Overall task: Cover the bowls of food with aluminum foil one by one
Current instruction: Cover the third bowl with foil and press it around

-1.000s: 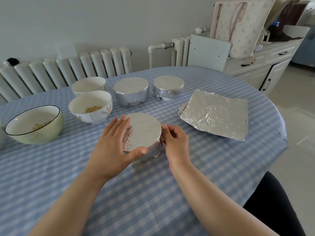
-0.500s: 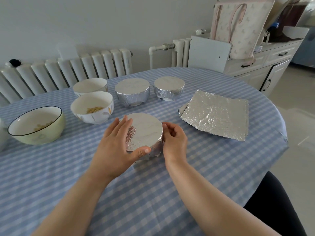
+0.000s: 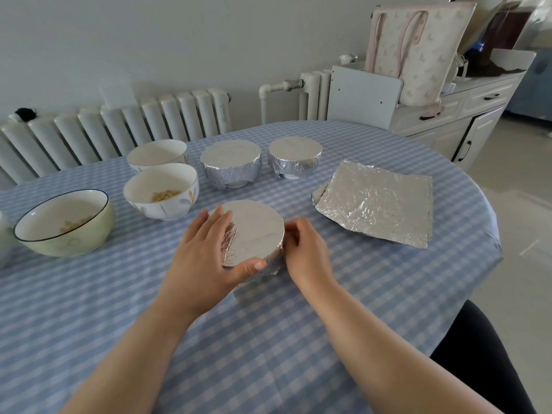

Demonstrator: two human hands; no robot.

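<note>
The fingers (image 3: 213, 222) of the left hand (image 3: 206, 258) are laid straight over the foil-covered bowl (image 3: 254, 234) near the surface's front; the right hand (image 3: 304, 249) is curled against its side. The thin foil could be torn by hard pressing.

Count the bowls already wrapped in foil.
3: one between the left hand and right hand, wrapped bowl; two behind it, left one, right one.
</note>
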